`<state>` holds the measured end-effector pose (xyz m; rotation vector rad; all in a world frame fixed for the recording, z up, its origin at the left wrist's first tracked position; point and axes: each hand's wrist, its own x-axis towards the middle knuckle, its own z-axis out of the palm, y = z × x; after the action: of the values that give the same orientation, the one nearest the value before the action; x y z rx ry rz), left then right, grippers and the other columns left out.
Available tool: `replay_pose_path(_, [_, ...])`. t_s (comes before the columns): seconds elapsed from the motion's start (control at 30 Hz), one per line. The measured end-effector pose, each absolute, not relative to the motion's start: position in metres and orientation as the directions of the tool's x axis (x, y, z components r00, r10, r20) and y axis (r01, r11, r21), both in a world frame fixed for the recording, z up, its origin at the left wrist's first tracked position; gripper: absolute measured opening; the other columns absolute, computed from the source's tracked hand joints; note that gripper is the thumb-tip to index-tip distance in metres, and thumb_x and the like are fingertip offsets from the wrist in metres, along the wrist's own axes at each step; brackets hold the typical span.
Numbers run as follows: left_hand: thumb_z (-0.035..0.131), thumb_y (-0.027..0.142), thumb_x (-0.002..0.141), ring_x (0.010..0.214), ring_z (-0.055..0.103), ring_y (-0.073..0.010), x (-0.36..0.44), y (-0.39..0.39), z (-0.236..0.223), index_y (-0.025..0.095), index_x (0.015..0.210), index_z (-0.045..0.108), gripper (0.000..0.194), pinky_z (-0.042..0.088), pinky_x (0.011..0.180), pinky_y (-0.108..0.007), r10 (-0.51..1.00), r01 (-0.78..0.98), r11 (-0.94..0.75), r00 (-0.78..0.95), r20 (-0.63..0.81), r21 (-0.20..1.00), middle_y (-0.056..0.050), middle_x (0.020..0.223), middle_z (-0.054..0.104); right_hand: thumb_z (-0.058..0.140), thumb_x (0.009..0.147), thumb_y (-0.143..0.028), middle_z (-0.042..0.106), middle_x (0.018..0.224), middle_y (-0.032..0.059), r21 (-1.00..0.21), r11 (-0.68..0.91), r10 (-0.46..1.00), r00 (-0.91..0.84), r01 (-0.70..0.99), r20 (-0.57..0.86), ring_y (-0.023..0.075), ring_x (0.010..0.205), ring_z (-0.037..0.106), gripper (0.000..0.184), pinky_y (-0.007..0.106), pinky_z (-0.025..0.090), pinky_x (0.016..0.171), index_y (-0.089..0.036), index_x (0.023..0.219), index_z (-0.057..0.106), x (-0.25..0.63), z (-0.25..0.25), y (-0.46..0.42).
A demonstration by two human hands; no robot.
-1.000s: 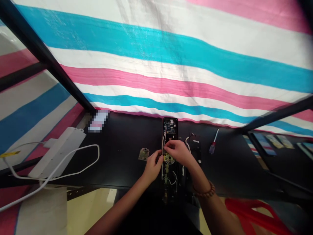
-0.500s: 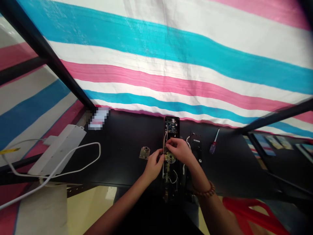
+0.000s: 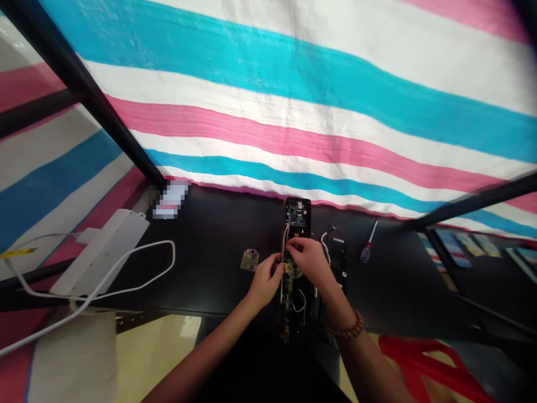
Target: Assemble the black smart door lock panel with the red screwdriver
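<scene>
An electronic door lock point(image 3: 296, 268) lies lengthwise on the black table, with a green circuit board point(image 3: 297, 214) at its far end and brass mechanism and white wires nearer me. My left hand point(image 3: 265, 282) and my right hand point(image 3: 305, 258) meet over its middle, their fingertips pinching at it. They hide a round brass part and whatever lies directly under the fingers. A small brass plate point(image 3: 249, 259) lies left of my left hand. A black lock panel point(image 3: 336, 246) lies just right of my right hand, with a white wire beside it.
A screwdriver with a red-and-blue handle point(image 3: 367, 243) lies right of the panel. A white power strip point(image 3: 100, 252) and white cable point(image 3: 126, 280) sit at the left. A red plastic stool point(image 3: 419, 361) stands below the table's right edge. Black metal frame bars and a striped tarp surround the table.
The whole view has shifted slightly, moving the lock right and up. My hands stay together on the lock, now covering more of the round brass part.
</scene>
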<state>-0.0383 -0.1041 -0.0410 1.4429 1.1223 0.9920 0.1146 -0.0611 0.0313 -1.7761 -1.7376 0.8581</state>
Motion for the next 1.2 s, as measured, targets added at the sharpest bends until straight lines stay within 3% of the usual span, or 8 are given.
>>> replay_pose_path(0.73, [0.049, 0.037, 0.099, 0.097, 0.067, -0.0214, -0.0386, -0.1037, -0.0461, 0.017, 0.118, 0.064, 0.031, 0.049, 0.087, -0.032, 0.972, 0.151, -0.071, 0.231, 0.034, 0.986, -0.008, 0.109, 0.072, 0.059, 0.081, -0.027, 0.074, 0.074, 0.0025, -0.740, -0.064, 0.993, -0.028, 0.670, -0.111, 0.0181, 0.070, 0.067, 0.018, 0.028, 0.047, 0.069, -0.020, 0.079, 0.075, 0.1177, 0.0306, -0.0607])
replay_pose_path(1.2, [0.049, 0.036, 0.098, 0.098, 0.066, -0.0218, -0.0377, -0.1042, -0.0459, 0.017, 0.118, 0.064, 0.031, 0.049, 0.088, -0.032, 0.973, 0.162, -0.089, 0.227, 0.051, 0.983, -0.008, 0.109, 0.072, 0.057, 0.080, -0.023, 0.057, 0.059, -0.0032, -0.655, -0.003, 0.996, -0.052, 0.756, -0.065, 0.0127, 0.057, 0.053, 0.015, 0.024, 0.038, 0.060, -0.021, 0.083, 0.071, 0.1126, 0.0324, -0.0648])
